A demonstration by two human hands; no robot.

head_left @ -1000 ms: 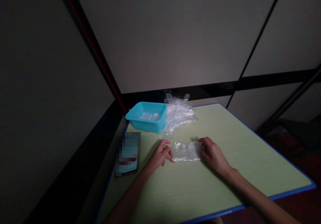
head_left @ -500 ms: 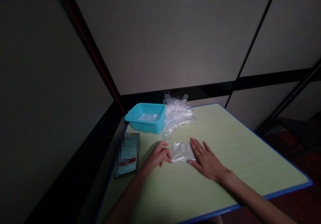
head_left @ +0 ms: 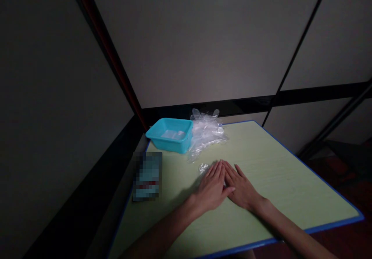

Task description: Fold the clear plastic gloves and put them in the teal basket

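Note:
A clear plastic glove (head_left: 203,168) lies on the table, mostly hidden under my hands; only its far left part shows. My left hand (head_left: 212,186) rests flat on it, fingers stretched out and pointing away from me. Against it, fingertips meeting, my right hand (head_left: 241,187) also lies flat with fingers extended, covering the glove's right part. Behind them a loose pile of clear plastic gloves (head_left: 207,131) spreads beside a turquoise basket (head_left: 171,144), which has some clear plastic (head_left: 173,134) inside.
A phone (head_left: 148,177), blurred out in part, lies at the table's left edge. The pale green table (head_left: 279,181) has a blue rim and stands against a panelled wall (head_left: 203,50). Something dark, perhaps a chair (head_left: 348,158), stands to the right.
My left hand has moved right from the glove's left edge and now lies flat on it, touching my right hand. The right hand has stayed in place.

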